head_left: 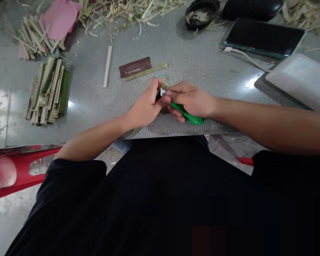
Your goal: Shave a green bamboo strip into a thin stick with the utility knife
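My right hand (pixel 194 99) is closed around a green-handled utility knife (pixel 194 119), its metal tip showing between my two hands. My left hand (pixel 143 108) pinches a bamboo strip (pixel 164 86) against that tip; most of the strip is hidden by my fingers. Just beyond my hands lies a dark brown rectangular piece (pixel 135 67), perhaps sandpaper, with a narrow bamboo strip (pixel 146 72) along its near edge. A paler strip (pixel 107 67) rests on the table further left.
On the left of the grey table (pixel 88 103) sits a stack of cut bamboo pieces (pixel 46 92), with thin strips (pixel 34 37) and pink paper (pixel 61 17) behind. Shavings (pixel 122 14) cover the back. A black bowl (pixel 201 16), a phone (pixel 264 37) and a white box (pixel 304 78) stand right.
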A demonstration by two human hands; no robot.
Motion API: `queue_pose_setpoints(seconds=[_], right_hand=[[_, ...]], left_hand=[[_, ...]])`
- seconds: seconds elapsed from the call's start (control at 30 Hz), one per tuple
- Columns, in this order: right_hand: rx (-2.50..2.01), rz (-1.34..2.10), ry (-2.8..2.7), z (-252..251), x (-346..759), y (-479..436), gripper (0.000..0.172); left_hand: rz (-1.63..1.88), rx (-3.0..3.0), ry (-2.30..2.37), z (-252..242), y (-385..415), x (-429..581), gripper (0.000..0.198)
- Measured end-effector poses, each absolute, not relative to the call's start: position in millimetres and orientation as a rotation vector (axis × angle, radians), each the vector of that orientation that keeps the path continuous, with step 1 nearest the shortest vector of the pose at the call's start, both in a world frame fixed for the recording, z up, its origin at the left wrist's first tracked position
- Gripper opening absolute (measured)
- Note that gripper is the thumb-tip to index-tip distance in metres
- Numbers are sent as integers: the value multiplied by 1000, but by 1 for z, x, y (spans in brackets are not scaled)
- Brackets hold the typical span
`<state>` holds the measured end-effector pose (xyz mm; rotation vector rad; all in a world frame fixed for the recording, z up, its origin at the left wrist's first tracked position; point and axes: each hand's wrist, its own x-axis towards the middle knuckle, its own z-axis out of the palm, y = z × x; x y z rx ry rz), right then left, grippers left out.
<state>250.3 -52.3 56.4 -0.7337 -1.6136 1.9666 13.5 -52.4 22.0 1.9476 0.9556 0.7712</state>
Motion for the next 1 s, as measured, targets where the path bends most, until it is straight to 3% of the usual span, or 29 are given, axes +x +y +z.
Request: queue_pose_setpoints(seconds=[0.23,0.5,1.0], right_hand=[[-747,2123,-1602,66,250,-52,76],[-772,2007,-1593,61,249,-57,70],[-654,2045,-1598,53,249,-56,73]], left_hand=[[819,1954,866,36,-56,16,76],[798,1906,879,14,-46,13,88],[745,1969,941,29,-47,11,84]])
